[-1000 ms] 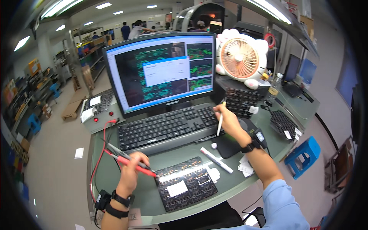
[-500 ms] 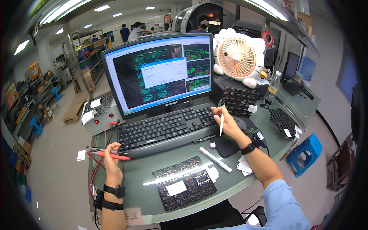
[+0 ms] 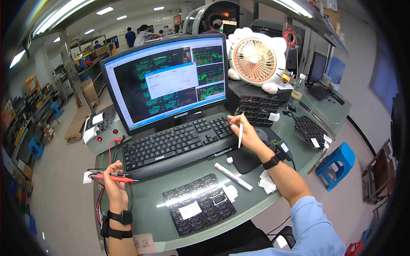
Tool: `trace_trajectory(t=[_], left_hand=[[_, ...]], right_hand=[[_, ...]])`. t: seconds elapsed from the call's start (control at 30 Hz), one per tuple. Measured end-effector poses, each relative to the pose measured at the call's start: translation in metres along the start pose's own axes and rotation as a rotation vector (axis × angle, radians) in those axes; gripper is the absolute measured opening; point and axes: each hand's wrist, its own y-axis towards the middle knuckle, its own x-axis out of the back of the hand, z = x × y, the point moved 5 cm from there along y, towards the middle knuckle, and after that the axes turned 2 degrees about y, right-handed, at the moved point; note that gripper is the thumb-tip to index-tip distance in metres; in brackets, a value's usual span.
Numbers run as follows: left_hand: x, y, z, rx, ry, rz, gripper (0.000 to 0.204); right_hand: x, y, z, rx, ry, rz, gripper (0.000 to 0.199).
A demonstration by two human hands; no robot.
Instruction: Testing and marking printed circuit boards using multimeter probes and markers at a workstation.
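My left hand [image 3: 114,187] is closed around a pair of test probes, a red probe [image 3: 121,179] and a dark one, beside the keyboard's left end. My right hand [image 3: 252,138] has a slim white pen-like stick [image 3: 241,131] tucked in it. Its fingertips rest at the number pad of the black keyboard [image 3: 171,147]. Behind the keyboard, a monitor [image 3: 128,85] displays green circuit layouts and a dialog box. Nearer me lies a dark circuit board panel [image 3: 177,215] with a white paper slip on it. An uncapped white marker [image 3: 233,176] lies right of the panel.
A cat-shaped fan [image 3: 256,59] stands right of the monitor. More board panels [image 3: 256,106] lean or lie at the right, near a bottle [image 3: 296,96]. At the left is a tester box [image 3: 102,138] with red jacks. A blue stool [image 3: 337,166] stands beyond the bench.
The whole view has shifted slightly, so the bench appears further left. Both hands keep their holds, and the right fingertips stay at the number pad. The screen's dialog box remains up.
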Motion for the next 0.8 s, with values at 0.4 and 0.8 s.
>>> trace_trajectory(t=[0.4,0.8], left_hand=[[0.025,0.048,0.019,0.387,-0.104,0.026,0.041],[0.014,0.075,0.021,0.436,-0.068,0.126,0.051]], right_hand=[[-0.003,0.011,-0.017,-0.067,0.247,-0.042,0.017],[0.001,0.008,-0.019,-0.01,0.009,-0.061,0.02]])
